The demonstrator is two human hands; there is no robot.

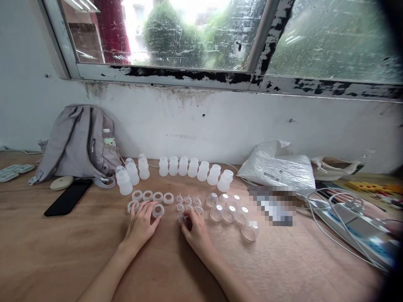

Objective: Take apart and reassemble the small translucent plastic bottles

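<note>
My left hand point(141, 222) is closed at the table, thumb and index finger around a translucent white screw ring point(158, 211). More such rings point(147, 196) lie just beyond it, one partly hidden by my fingers. My right hand point(197, 233) pinches a clear bottle nipple point(181, 219) at the near side of a cluster of similar nipples point(187, 199). To its right lie clear dome caps point(228, 215) in loose rows. Behind stand several frosted baby bottles point(183, 166) with open necks. At the left, three bottles point(132, 172) have clear tops on.
A grey backpack point(77, 144), a black phone point(68, 197) and a round beige case point(61, 183) are at the left. On the right lie a silvery plastic bag point(277, 165), a power strip point(362, 230) and loose white cables point(327, 239). The wall and window bound the table's back.
</note>
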